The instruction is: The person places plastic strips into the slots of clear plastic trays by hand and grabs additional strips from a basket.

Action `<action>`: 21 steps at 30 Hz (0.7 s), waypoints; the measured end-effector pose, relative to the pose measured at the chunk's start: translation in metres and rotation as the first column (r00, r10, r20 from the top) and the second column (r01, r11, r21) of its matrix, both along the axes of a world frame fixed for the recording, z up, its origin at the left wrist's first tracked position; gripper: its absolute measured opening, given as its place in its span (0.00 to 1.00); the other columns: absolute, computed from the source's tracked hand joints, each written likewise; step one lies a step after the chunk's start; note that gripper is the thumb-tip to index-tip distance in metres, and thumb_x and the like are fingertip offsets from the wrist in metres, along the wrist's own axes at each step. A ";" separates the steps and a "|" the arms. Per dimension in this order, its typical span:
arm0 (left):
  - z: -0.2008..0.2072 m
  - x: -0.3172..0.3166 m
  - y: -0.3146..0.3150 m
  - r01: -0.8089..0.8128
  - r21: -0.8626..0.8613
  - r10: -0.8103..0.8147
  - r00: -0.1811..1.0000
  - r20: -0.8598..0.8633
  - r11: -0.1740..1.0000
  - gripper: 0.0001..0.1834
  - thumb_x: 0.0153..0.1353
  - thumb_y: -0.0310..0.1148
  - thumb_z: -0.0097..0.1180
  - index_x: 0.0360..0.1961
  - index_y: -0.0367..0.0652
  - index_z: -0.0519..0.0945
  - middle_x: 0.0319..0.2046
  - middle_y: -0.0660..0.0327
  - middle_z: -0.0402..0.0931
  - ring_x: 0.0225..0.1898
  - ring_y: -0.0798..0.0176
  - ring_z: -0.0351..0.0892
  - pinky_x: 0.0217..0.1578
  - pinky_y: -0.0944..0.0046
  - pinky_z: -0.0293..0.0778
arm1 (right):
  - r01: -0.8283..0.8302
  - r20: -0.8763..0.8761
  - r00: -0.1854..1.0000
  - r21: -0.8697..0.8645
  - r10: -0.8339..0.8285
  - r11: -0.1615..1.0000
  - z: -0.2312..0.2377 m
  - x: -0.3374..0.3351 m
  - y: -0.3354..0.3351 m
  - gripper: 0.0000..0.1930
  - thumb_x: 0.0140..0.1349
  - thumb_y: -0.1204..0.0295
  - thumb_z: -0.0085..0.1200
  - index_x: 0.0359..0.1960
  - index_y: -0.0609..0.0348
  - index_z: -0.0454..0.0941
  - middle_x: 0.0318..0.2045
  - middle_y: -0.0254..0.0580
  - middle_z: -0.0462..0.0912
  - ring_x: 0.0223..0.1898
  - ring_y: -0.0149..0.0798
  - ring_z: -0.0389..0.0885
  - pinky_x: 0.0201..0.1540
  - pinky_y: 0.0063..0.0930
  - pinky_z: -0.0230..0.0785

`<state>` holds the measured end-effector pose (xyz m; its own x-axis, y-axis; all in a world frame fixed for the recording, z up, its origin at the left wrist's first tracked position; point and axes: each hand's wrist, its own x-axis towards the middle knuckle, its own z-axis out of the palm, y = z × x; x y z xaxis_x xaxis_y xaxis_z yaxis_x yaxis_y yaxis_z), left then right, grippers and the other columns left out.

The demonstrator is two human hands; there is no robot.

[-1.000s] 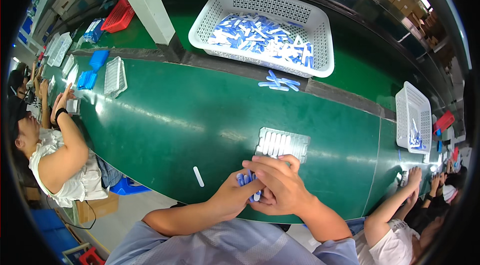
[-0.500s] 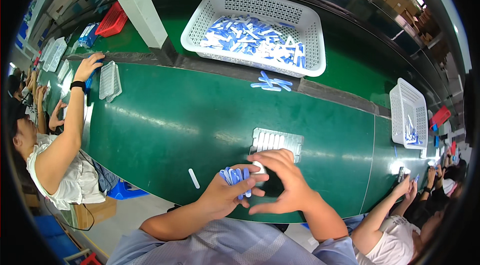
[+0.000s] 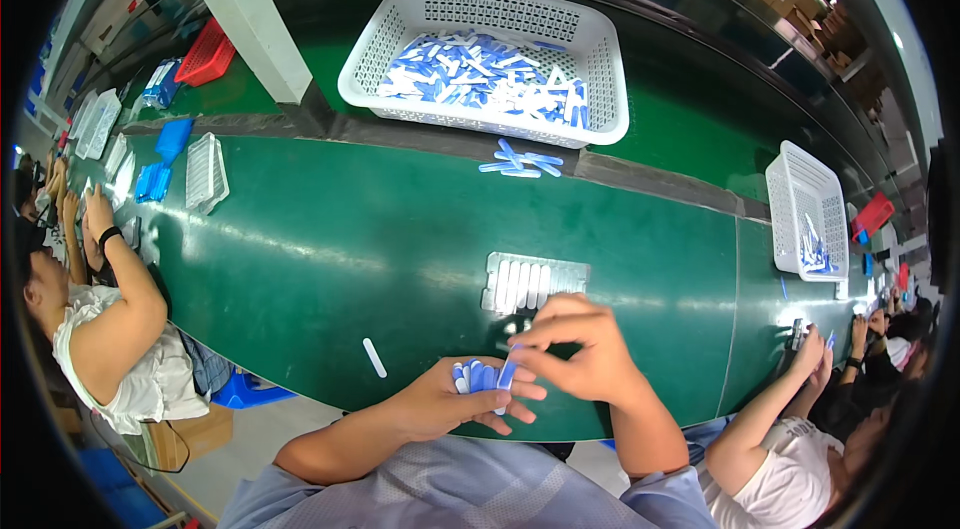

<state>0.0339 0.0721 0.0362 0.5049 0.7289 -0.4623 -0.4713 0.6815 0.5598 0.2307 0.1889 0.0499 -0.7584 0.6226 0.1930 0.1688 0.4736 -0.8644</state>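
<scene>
In my left hand (image 3: 455, 399) lies a fanned bunch of flat blue-and-white sticks (image 3: 480, 376) with rounded ends, the thumb resting over them. My right hand (image 3: 585, 349) is at the bunch's right side, thumb and forefinger pinched on one blue stick (image 3: 508, 369). Just beyond the right hand, a clear plastic tray (image 3: 571, 276) sits on the green table, several white sticks standing side by side in its slots. One loose white stick (image 3: 374, 357) lies to the left of my hands.
A large white basket (image 3: 350, 79) of blue and white sticks stands beyond the ledge, with a small pile of sticks (image 3: 520, 161) before it. Another white basket (image 3: 785, 199) is at right. At left are an empty clear tray (image 3: 207, 174) and blue packets (image 3: 165, 159). Co-workers sit on both sides.
My right hand has let its fingers close from a wide curl to a pinch on a blue stick. The left neighbour's arm has drawn back, uncovering blue packets. The view has shifted slightly.
</scene>
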 end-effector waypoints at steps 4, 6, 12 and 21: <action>-0.013 -0.003 0.001 -0.047 -0.011 0.048 0.998 0.045 0.999 0.20 0.71 0.28 0.53 0.62 0.34 0.71 0.55 0.49 0.79 0.49 0.55 0.84 0.43 0.61 0.84 | 0.307 -0.245 0.914 -0.109 -0.325 0.946 0.001 0.019 0.016 0.07 0.51 0.82 0.69 0.33 0.59 0.90 0.24 0.33 0.81 0.27 0.25 0.75 0.29 0.21 0.63; -0.014 -0.001 0.005 -0.188 -0.065 0.188 0.982 -0.012 0.980 0.19 0.71 0.27 0.52 0.62 0.34 0.71 0.57 0.49 0.78 0.49 0.55 0.84 0.42 0.61 0.84 | 0.244 -0.288 0.906 -0.247 -0.311 0.938 0.000 0.023 0.016 0.08 0.51 0.82 0.69 0.33 0.59 0.90 0.24 0.34 0.81 0.27 0.24 0.74 0.29 0.21 0.63; -0.001 0.007 0.011 -0.077 -0.041 0.080 0.993 0.087 0.996 0.20 0.73 0.32 0.52 0.63 0.37 0.70 0.55 0.48 0.79 0.45 0.55 0.85 0.35 0.62 0.84 | 0.120 -0.051 0.991 -0.093 -0.125 0.988 0.002 0.003 0.002 0.05 0.54 0.81 0.66 0.32 0.60 0.89 0.24 0.38 0.82 0.26 0.27 0.75 0.28 0.23 0.64; 0.000 0.004 0.014 -0.030 0.044 0.034 0.995 -0.095 0.999 0.18 0.73 0.34 0.53 0.57 0.33 0.75 0.42 0.50 0.83 0.31 0.63 0.84 0.23 0.67 0.79 | 0.174 -0.174 0.965 -0.137 -0.196 0.975 0.004 0.013 0.016 0.11 0.48 0.75 0.74 0.36 0.56 0.89 0.24 0.32 0.80 0.26 0.28 0.75 0.28 0.23 0.65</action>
<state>0.0375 0.0856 0.0357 0.4357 0.7641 -0.4757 -0.4357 0.6415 0.6314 0.2439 0.2050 0.0534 -0.5857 0.7757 0.2350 0.0755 0.3409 -0.9371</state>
